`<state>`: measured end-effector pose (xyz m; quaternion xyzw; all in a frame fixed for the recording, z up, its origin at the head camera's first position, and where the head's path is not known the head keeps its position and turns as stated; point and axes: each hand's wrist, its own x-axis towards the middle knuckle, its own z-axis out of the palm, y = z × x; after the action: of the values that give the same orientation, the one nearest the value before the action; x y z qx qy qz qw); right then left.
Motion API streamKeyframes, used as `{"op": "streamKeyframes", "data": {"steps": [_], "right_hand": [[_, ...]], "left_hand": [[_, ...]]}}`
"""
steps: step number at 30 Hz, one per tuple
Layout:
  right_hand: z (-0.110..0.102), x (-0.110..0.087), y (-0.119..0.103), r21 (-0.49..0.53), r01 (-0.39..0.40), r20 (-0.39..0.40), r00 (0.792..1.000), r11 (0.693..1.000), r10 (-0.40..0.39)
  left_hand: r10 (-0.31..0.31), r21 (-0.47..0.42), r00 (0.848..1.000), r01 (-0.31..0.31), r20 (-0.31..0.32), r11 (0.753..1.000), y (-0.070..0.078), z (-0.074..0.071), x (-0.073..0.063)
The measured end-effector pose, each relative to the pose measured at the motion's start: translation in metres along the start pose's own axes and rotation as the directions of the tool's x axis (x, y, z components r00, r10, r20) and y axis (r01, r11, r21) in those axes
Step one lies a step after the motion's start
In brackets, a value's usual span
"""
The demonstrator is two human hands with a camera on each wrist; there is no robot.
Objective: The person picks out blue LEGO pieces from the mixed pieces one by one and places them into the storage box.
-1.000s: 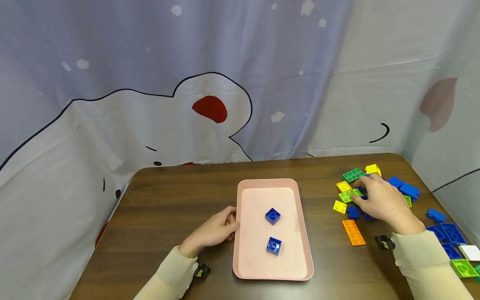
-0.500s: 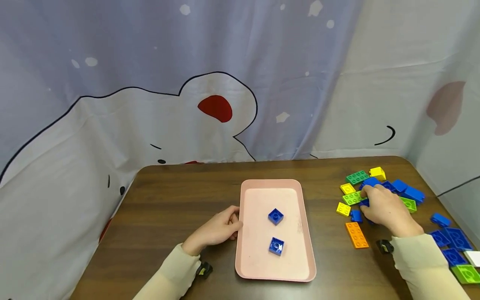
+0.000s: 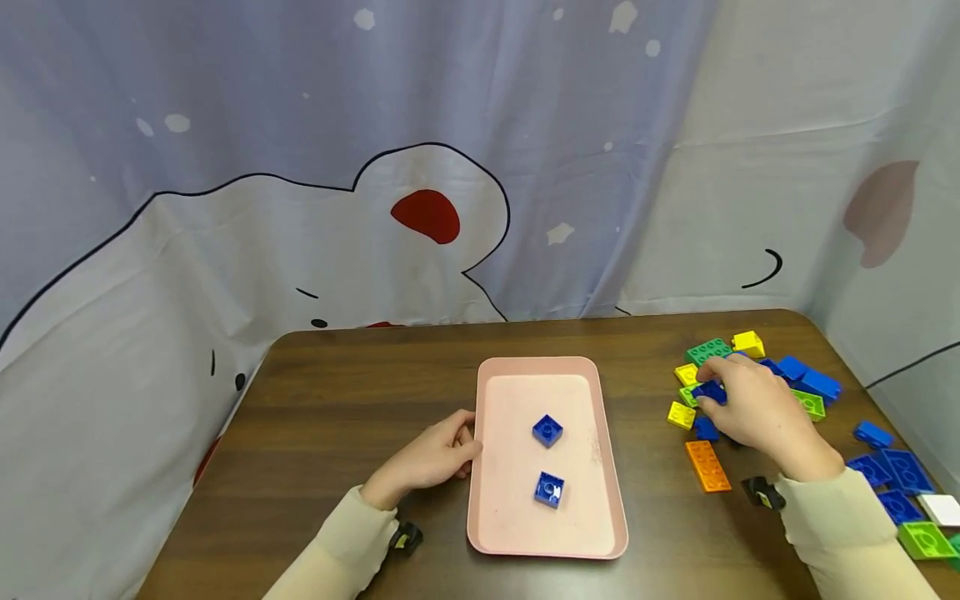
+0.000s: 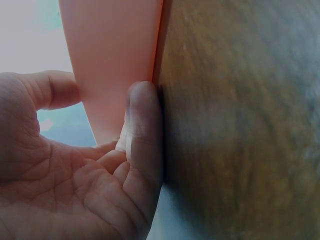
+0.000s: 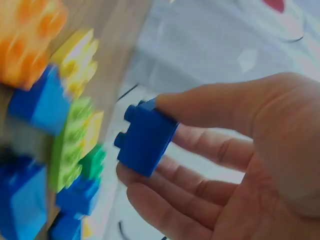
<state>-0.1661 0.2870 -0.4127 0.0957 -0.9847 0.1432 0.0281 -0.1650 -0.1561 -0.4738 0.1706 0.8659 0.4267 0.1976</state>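
In the head view a pink tray (image 3: 489, 500) lies on the brown table, with two blue toy bricks (image 3: 547, 431) apart from each other inside it. My left hand (image 3: 423, 458) holds the tray's left side; the left wrist view shows the thumb at the rim and curled fingers low along the tray wall (image 4: 112, 45), by the tabletop. Over the pile at the right, my right hand (image 3: 765, 408) pinches a blue building brick (image 5: 147, 137) between thumb and fingers. Its studs face away from the palm in the right wrist view.
Around the right hand lie loose bricks: an orange brick (image 3: 707, 467), a yellow one (image 3: 681, 415), a dark green one (image 3: 707, 352) and several blue ones. More bricks, including a white one (image 3: 940, 509), lie along the right table edge. A patterned curtain (image 3: 555, 167) hangs behind.
My right hand reached into the pile, took hold of a blue brick and raised it slightly. The left hand stays at the tray, and the two bricks in it have not moved.
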Motion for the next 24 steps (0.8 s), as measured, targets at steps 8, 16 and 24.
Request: {"op": "streamKeyframes", "data": {"steps": [8, 16, 24], "right_hand": [[0.0, -0.011, -0.048, 0.016, 0.191, -0.132, 0.974, 0.982, -0.187], [0.018, -0.021, -0.084, 0.129, 0.459, -0.168, 0.884, 0.879, -0.437], [0.037, -0.03, -0.104, 0.244, 0.611, -0.092, 0.788, 0.753, -0.609]], "left_hand": [[-0.001, -0.008, 1.0, 0.001, 0.007, 1.0, 0.0, -0.001, -0.001], [-0.002, -0.005, 1.0, 0.002, 0.002, 1.0, -0.002, 0.001, 0.001], [0.002, -0.007, 1.0, -0.002, 0.0, 1.0, -0.003, 0.001, 0.002]]}}
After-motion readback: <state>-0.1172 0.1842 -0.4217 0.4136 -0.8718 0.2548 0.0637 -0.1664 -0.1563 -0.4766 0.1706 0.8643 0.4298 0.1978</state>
